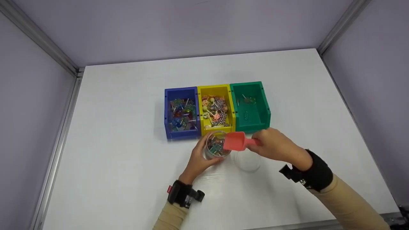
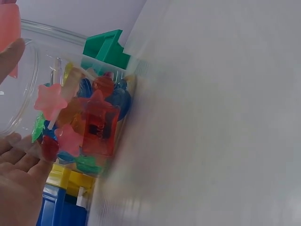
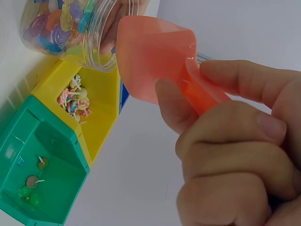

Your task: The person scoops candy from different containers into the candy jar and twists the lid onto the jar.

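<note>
From the head camera, the left hand (image 1: 198, 159) wraps around a clear round plastic jar (image 1: 217, 146) full of small coloured candies, standing on the white table (image 1: 127, 127) just in front of the yellow bin. The right hand (image 1: 276, 145) grips the handle of a salmon-pink plastic scoop (image 1: 235, 141), whose bowl hangs over the jar's mouth at its 3 o'clock edge. To do this well, I judge the jar should be held firm and the scoop tipped slowly with its lip inside the rim, so nothing spills. A clear round lid (image 1: 247, 160) lies at 5 o'clock from the jar. Behind it sit three open rectangular plastic bins side by side: a blue bin (image 1: 181, 112) at 11 o'clock packed with bright translucent candies, a yellow bin (image 1: 216, 108) at 12 o'clock heaped with striped lollipops, and a green bin (image 1: 250, 107) at 1 o'clock holding only a few pieces at its far end.

The left wrist camera shows the fingers lying against the jar wall, with star-shaped and blocky sweets pressed to the plastic.

The right wrist camera shows thumb and curled fingers pinching the scoop handle; its bowl looks empty, beside the jar's open mouth at 10 o'clock.
</note>
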### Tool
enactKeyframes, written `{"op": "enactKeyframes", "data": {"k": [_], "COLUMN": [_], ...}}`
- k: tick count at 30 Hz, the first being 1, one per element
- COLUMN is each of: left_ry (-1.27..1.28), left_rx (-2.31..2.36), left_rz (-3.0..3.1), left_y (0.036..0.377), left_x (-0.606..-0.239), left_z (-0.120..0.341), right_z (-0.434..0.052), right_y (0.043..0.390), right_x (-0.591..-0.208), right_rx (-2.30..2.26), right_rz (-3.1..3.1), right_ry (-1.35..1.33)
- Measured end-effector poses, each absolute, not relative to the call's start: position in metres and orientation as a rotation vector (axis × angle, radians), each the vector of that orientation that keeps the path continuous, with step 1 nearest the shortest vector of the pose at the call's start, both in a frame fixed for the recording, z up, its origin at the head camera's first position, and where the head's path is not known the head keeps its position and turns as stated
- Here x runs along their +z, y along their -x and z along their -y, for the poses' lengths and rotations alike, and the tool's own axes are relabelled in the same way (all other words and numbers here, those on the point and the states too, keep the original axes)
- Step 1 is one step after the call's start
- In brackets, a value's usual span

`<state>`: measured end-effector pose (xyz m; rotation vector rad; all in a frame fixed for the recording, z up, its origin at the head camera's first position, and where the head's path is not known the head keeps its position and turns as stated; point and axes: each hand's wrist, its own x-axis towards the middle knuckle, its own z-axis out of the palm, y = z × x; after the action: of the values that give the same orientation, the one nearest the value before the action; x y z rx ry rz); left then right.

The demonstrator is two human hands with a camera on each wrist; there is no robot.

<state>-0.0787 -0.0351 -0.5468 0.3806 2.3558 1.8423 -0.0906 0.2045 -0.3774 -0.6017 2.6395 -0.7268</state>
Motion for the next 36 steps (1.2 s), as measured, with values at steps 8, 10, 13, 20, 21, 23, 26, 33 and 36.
{"op": "enactKeyframes", "data": {"k": [8, 10, 13, 20, 21, 23, 26, 33, 36], "left_ry": [-0.385, -0.389, -0.396, -0.32, -0.293, -0.216, -0.059, 0.249, 0.307], "left_rx": [1.851, 1.893, 1.977, 1.993, 1.966, 1.913, 1.884, 1.913, 1.899], "left_rz": [-2.321, -2.32, -2.405, -2.898, -2.951, -3.028, -3.047, -2.738, -2.634], "left_y": [0.081, 0.08, 0.081, 0.095, 0.098, 0.105, 0.116, 0.14, 0.146], "left_x": [-0.545, -0.545, -0.545, -0.542, -0.542, -0.54, -0.538, -0.54, -0.543], "left_z": [0.04, 0.045, 0.053, 0.075, 0.078, 0.085, 0.096, 0.113, 0.117], "right_z": [-0.201, -0.201, -0.2, -0.198, -0.197, -0.196, -0.192, -0.18, -0.174], "right_y": [0.092, 0.092, 0.092, 0.095, 0.096, 0.097, 0.1, 0.103, 0.104], "right_x": [-0.374, -0.373, -0.373, -0.373, -0.373, -0.372, -0.372, -0.374, -0.376], "right_rx": [-0.723, -0.719, -0.71, -0.711, -0.712, -0.723, -0.735, -0.748, -0.742], "right_rz": [-2.602, -2.591, -2.577, -2.558, -2.556, -2.549, -2.546, -2.553, -2.566], "right_ry": [0.589, 0.585, 0.576, 0.563, 0.565, 0.57, 0.585, 0.613, 0.608]}}
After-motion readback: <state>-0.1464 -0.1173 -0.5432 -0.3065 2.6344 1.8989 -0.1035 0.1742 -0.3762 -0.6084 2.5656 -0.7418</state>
